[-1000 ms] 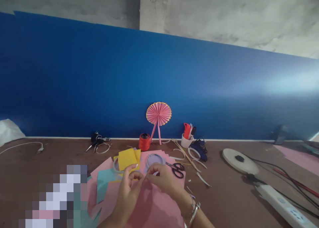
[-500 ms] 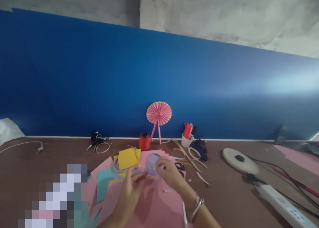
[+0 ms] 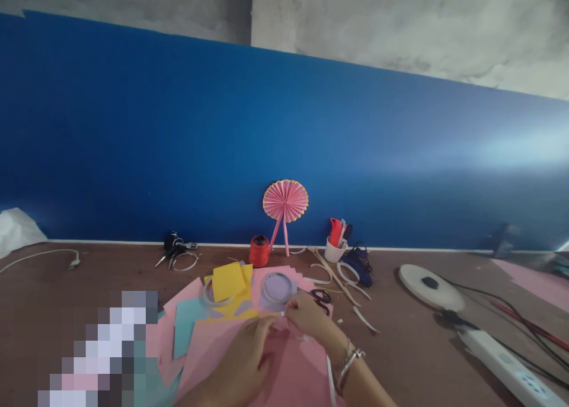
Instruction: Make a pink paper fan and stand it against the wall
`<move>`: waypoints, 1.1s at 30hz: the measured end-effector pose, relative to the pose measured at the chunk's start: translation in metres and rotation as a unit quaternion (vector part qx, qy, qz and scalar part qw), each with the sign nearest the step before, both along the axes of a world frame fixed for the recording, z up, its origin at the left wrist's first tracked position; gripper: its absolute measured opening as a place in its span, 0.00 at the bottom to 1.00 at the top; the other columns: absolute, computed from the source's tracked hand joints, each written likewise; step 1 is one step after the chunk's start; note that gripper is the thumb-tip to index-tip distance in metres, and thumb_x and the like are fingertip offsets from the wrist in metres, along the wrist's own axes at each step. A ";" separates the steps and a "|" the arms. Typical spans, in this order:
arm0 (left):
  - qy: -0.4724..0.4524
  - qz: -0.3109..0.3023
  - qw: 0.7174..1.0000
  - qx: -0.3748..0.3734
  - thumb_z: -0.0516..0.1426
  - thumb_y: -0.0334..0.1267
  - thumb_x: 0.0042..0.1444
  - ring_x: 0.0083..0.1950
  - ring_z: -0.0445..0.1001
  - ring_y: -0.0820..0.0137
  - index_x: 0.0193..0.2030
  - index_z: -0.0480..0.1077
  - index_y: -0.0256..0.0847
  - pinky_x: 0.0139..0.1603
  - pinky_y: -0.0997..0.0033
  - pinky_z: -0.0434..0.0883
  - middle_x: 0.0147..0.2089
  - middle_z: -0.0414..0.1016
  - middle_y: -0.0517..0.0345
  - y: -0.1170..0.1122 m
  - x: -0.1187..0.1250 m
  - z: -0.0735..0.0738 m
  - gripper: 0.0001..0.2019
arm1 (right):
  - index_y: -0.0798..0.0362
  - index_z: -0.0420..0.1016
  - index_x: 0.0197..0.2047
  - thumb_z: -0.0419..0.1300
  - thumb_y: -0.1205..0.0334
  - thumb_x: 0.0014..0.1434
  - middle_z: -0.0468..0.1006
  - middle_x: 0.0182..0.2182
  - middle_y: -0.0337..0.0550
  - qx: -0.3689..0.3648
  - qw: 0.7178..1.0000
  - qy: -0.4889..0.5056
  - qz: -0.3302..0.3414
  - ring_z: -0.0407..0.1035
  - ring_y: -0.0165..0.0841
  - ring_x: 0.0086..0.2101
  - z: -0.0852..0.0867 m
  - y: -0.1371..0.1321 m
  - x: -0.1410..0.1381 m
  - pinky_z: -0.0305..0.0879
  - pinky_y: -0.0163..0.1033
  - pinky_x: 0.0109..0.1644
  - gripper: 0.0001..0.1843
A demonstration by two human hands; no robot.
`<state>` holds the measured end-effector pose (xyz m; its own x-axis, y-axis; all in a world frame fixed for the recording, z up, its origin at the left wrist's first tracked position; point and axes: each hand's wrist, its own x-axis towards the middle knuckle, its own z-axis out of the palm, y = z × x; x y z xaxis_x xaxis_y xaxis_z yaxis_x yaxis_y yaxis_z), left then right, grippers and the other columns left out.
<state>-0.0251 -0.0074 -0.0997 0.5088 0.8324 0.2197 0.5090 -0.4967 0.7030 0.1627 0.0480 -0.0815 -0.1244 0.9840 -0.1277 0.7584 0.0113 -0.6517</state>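
A large pink paper sheet [image 3: 213, 348] with a yellow strip along its far edge lies under both hands. My left hand [image 3: 244, 356] is over the sheet, palm down, its thumb apart from the bent fingers and nothing visible in it. Close to its fingertips, my right hand [image 3: 309, 318], with a bracelet at the wrist, pinches a small white strip [image 3: 283, 314], perhaps tape. Beyond them lie a roll of clear tape [image 3: 265, 288] on purple paper and another tape roll [image 3: 208, 298] partly under yellow paper squares [image 3: 227, 282]. Black-handled scissors [image 3: 320, 300] lie beside my right hand.
A pink pleated fan [image 3: 285, 201] leans on the blue wall, beside a red thread spool [image 3: 259, 252]. A white cup [image 3: 334, 252] holds pens. Keys [image 3: 175, 250] lie left; white strips [image 3: 365, 320], a round pale disc [image 3: 429, 288] and a power strip [image 3: 502, 365] lie right.
My left hand has come lower and turned palm down towards the right hand. My right hand has moved slightly down and right, off the tape roll, and a white strip now shows at its fingertips.
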 end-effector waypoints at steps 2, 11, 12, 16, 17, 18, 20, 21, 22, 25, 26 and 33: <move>0.003 0.002 1.000 -0.001 0.49 0.22 0.42 0.57 0.68 0.60 0.57 0.61 0.41 0.59 0.55 0.63 0.56 0.71 0.46 0.000 0.001 0.001 0.32 | 0.53 0.53 0.11 0.50 0.75 0.41 0.48 0.11 0.30 0.009 1.000 -0.008 0.001 0.47 0.24 0.18 -0.001 0.001 0.000 0.41 0.33 0.22 0.14; -0.006 0.006 1.000 0.003 0.50 0.22 0.42 0.55 0.69 0.60 0.57 0.61 0.43 0.58 0.55 0.65 0.54 0.72 0.48 0.001 0.000 -0.004 0.32 | 0.53 0.51 0.10 0.51 0.74 0.40 0.47 0.12 0.30 0.032 0.999 -0.033 0.007 0.48 0.24 0.18 -0.006 0.004 0.004 0.41 0.33 0.23 0.14; -0.004 0.004 1.000 0.002 0.50 0.22 0.42 0.56 0.68 0.60 0.58 0.60 0.43 0.58 0.55 0.64 0.55 0.72 0.48 0.001 -0.001 -0.004 0.32 | 0.53 0.52 0.10 0.51 0.74 0.39 0.47 0.12 0.30 0.035 0.999 -0.036 0.006 0.48 0.24 0.18 -0.007 0.004 0.004 0.41 0.32 0.23 0.14; 0.000 -0.003 1.000 -0.008 0.49 0.22 0.43 0.57 0.66 0.61 0.58 0.60 0.43 0.59 0.55 0.63 0.56 0.70 0.49 0.002 -0.001 -0.005 0.32 | 0.55 0.54 0.10 0.50 0.75 0.38 0.49 0.12 0.31 0.053 0.997 -0.052 0.001 0.50 0.24 0.19 -0.011 0.006 0.003 0.42 0.32 0.24 0.12; 0.001 -0.004 1.000 -0.014 0.49 0.22 0.43 0.57 0.66 0.61 0.58 0.60 0.43 0.59 0.56 0.62 0.56 0.70 0.49 0.001 -0.001 -0.004 0.32 | 0.55 0.55 0.10 0.50 0.75 0.37 0.51 0.12 0.31 0.058 0.997 -0.057 -0.002 0.50 0.24 0.20 -0.012 0.007 0.003 0.43 0.32 0.24 0.12; 0.004 -0.006 1.000 -0.020 0.49 0.22 0.43 0.57 0.66 0.62 0.58 0.60 0.43 0.60 0.57 0.62 0.57 0.70 0.49 0.001 -0.001 -0.002 0.32 | 0.55 0.56 0.10 0.50 0.75 0.37 0.52 0.12 0.31 0.063 0.996 -0.062 -0.006 0.51 0.24 0.20 -0.012 0.007 0.002 0.43 0.32 0.24 0.11; 0.012 -0.008 0.999 -0.032 0.49 0.22 0.43 0.57 0.65 0.62 0.58 0.60 0.42 0.60 0.58 0.61 0.57 0.69 0.49 0.001 -0.001 0.002 0.32 | 0.55 0.58 0.10 0.50 0.75 0.37 0.55 0.12 0.32 0.070 0.995 -0.074 -0.013 0.52 0.25 0.20 -0.012 0.006 0.001 0.43 0.32 0.24 0.11; 0.016 -0.009 0.999 -0.036 0.49 0.22 0.44 0.57 0.65 0.63 0.58 0.60 0.41 0.60 0.58 0.60 0.57 0.69 0.49 0.001 -0.001 0.004 0.31 | 0.55 0.59 0.11 0.50 0.75 0.38 0.56 0.13 0.33 0.072 0.994 -0.080 -0.016 0.53 0.25 0.20 -0.010 0.005 0.000 0.43 0.31 0.24 0.11; 0.019 -0.009 0.999 -0.038 0.49 0.23 0.44 0.57 0.65 0.62 0.58 0.60 0.41 0.60 0.58 0.60 0.56 0.69 0.48 0.001 0.000 0.006 0.31 | 0.55 0.59 0.11 0.50 0.75 0.38 0.57 0.13 0.33 0.074 0.993 -0.086 -0.018 0.53 0.25 0.21 -0.009 0.004 -0.001 0.43 0.31 0.24 0.11; 0.016 -0.007 0.999 -0.036 0.49 0.23 0.44 0.56 0.65 0.62 0.58 0.60 0.41 0.60 0.58 0.61 0.55 0.70 0.49 0.000 0.000 0.008 0.31 | 0.56 0.61 0.12 0.51 0.75 0.39 0.60 0.14 0.35 0.078 0.991 -0.104 -0.025 0.55 0.26 0.21 -0.001 -0.002 -0.003 0.44 0.32 0.24 0.10; 0.013 -0.007 0.999 -0.035 0.49 0.23 0.44 0.56 0.65 0.62 0.57 0.60 0.42 0.59 0.58 0.61 0.55 0.70 0.49 0.001 0.000 0.007 0.31 | 0.56 0.62 0.12 0.51 0.76 0.40 0.62 0.14 0.36 0.081 0.990 -0.112 -0.028 0.56 0.26 0.21 0.002 -0.003 -0.004 0.44 0.32 0.25 0.10; 0.012 -0.003 1.000 -0.023 0.49 0.23 0.42 0.55 0.67 0.61 0.56 0.62 0.42 0.58 0.58 0.62 0.53 0.71 0.50 0.001 0.000 0.004 0.30 | 0.57 0.69 0.17 0.53 0.76 0.41 0.72 0.22 0.43 0.092 0.982 -0.154 -0.057 0.62 0.29 0.25 0.013 -0.009 -0.011 0.47 0.33 0.27 0.09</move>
